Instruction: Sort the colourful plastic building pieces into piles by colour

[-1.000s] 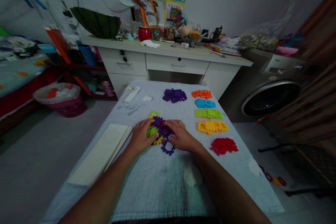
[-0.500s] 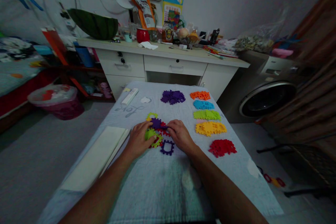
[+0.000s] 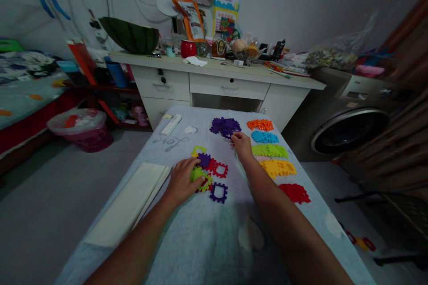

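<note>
A small heap of mixed puzzle pieces [image 3: 210, 170] lies mid-table: purple, red and lime frames, with one purple frame [image 3: 219, 192] nearest me. My left hand [image 3: 182, 180] rests on the heap's left side, fingers curled over a lime piece [image 3: 197, 173]. My right hand [image 3: 241, 144] reaches far, fingertips pinched at the near edge of the purple pile [image 3: 225, 126]. Sorted piles run down the right: orange [image 3: 260, 124], blue [image 3: 265, 136], lime [image 3: 270, 150], yellow [image 3: 277, 168], red [image 3: 294, 192].
The pieces lie on a pale cloth-covered table [image 3: 207, 236]. A white flat box [image 3: 129, 202] sits at its left edge, a small white bar [image 3: 171, 124] at the far left. Beyond stand a cluttered desk [image 3: 217, 75], a washing machine [image 3: 347, 120] and a pink bin [image 3: 82, 127].
My right hand left the mixed heap and reached away from me to the purple pile. The left hand stayed on the heap. The red frame it covered now shows.
</note>
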Available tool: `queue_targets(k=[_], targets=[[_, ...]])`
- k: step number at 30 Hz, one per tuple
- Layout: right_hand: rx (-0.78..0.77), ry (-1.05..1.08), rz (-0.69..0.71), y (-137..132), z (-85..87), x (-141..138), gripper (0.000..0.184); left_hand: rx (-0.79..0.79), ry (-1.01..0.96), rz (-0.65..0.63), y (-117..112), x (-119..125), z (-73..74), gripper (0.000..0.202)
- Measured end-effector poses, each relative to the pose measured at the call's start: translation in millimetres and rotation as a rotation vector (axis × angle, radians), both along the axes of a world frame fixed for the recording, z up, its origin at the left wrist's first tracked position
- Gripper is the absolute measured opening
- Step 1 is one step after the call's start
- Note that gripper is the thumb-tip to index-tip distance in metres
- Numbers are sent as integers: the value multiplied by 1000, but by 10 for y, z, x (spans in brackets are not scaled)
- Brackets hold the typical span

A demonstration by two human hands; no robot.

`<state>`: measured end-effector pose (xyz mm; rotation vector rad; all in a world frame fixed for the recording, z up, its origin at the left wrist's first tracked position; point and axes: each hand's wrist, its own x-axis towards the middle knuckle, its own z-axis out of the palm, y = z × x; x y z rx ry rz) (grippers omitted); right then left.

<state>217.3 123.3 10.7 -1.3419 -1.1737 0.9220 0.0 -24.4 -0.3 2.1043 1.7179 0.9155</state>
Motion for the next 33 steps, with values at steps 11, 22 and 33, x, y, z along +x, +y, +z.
queue_targets(k=[11, 22, 33], targets=[[138, -519, -96, 753, 216, -186, 25, 4, -13, 1, 8, -14, -33, 46], [224, -603, 326, -94, 142, -188, 24, -17, -50, 6, -19, 6, 12, 60], [239, -993, 668, -688, 168, -443, 46, 7, -52, -2, -25, -30, -44, 55]])
